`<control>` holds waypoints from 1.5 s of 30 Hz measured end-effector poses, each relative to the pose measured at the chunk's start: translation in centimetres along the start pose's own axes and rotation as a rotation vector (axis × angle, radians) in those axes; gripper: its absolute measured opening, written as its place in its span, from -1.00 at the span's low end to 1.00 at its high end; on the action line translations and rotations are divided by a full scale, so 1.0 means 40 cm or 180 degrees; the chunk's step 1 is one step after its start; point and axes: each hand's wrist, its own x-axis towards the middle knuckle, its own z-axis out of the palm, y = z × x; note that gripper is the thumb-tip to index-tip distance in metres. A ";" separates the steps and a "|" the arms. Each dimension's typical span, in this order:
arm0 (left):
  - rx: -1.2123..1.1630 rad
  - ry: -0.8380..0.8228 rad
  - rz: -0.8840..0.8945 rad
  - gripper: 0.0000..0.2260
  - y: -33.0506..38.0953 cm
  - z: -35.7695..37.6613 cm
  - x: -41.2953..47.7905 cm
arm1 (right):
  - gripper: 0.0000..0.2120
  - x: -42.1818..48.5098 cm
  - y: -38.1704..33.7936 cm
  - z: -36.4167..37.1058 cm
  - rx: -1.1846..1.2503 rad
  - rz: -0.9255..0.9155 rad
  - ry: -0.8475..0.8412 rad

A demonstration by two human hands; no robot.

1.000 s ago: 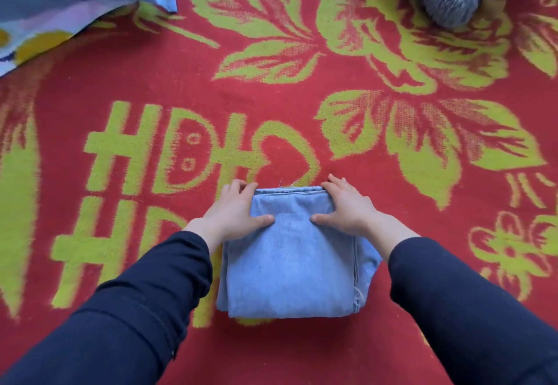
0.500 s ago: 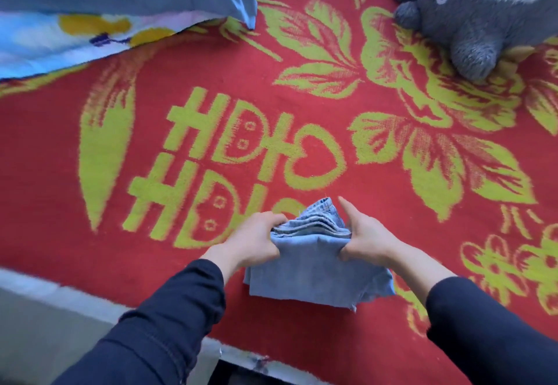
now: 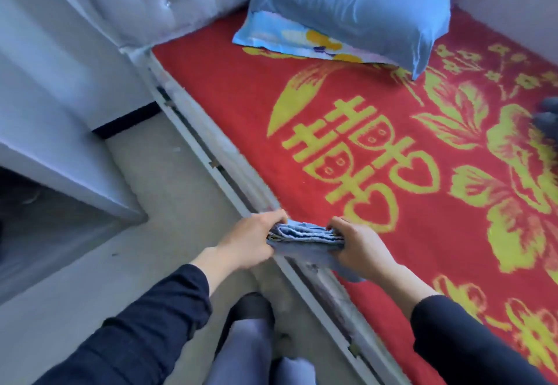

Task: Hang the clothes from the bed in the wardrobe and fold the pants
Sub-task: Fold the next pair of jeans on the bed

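Left hand and right hand are pinching the folded pants over the bed edge; folding is looking done, calling next for a level carry.

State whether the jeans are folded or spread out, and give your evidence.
Folded: the jeans form a compact bundle with stacked layers showing, gripped between the left hand and right hand.

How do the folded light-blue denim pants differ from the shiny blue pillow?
The folded light-blue denim pants are gripped between the left hand and right hand; the shiny blue pillow lies untouched on the red bedspread. The pants are a small stack, the pillow large and puffy. Both are blue.
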 end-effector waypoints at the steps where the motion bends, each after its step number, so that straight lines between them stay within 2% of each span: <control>1: -0.0127 0.0129 -0.0148 -0.66 -0.030 -0.031 -0.070 | -0.73 0.003 -0.069 0.012 -0.0063 -0.0150 -0.0111; 5: -0.0222 0.0598 -0.0669 -0.57 -0.171 -0.150 -0.330 | -0.56 0.053 -0.339 0.077 -0.0351 -0.1087 -0.0465; 9: -0.0127 0.0898 -0.1151 -0.70 -0.349 -0.263 -0.583 | -0.64 0.141 -0.623 0.172 -0.0669 -0.1807 -0.0862; 13: -0.0145 0.1165 -0.1480 -0.81 -0.563 -0.354 -0.794 | -0.67 0.235 -0.926 0.323 -0.1070 -0.2333 -0.1043; 20: 0.0212 0.1140 -0.1884 -0.79 -1.054 -0.464 -1.088 | -0.78 0.402 -1.419 0.709 -0.1277 -0.2489 -0.1539; 22: 0.0249 0.1171 -0.1990 -0.76 -1.187 -0.488 -1.141 | -0.71 0.460 -1.534 0.815 -0.1377 -0.2497 -0.1558; 26: 0.0504 0.1338 -0.2208 -0.75 -1.455 -0.543 -1.172 | -0.41 0.610 -1.713 1.010 -0.1565 -0.2439 -0.1461; 32: 0.1025 0.1579 -0.2331 -0.76 -1.879 -0.619 -1.054 | -0.42 0.931 -1.848 1.277 -0.1690 -0.2442 -0.0997; 36: 0.1286 0.2282 -0.1980 -0.83 -2.140 -0.634 -0.935 | -0.34 1.150 -1.856 1.435 -0.1690 -0.2459 -0.0407; 39: 0.1509 0.2607 -0.1745 -0.76 -2.308 -0.553 -0.853 | -0.41 1.254 -1.811 1.608 -0.1699 -0.2381 -0.0203; 41: 0.1656 0.2444 -0.2045 -0.74 -2.419 -0.449 -0.793 | -0.48 1.289 -1.759 1.763 -0.1901 -0.2471 -0.0288; 43: 0.1580 0.1900 -0.2467 -0.76 -2.546 -0.314 -0.743 | -0.54 1.310 -1.694 1.922 -0.2231 -0.2424 -0.0597; 45: 0.1255 0.1672 -0.2458 -0.74 -2.616 -0.214 -0.718 | -0.54 1.329 -1.629 2.039 -0.2287 -0.2116 -0.0877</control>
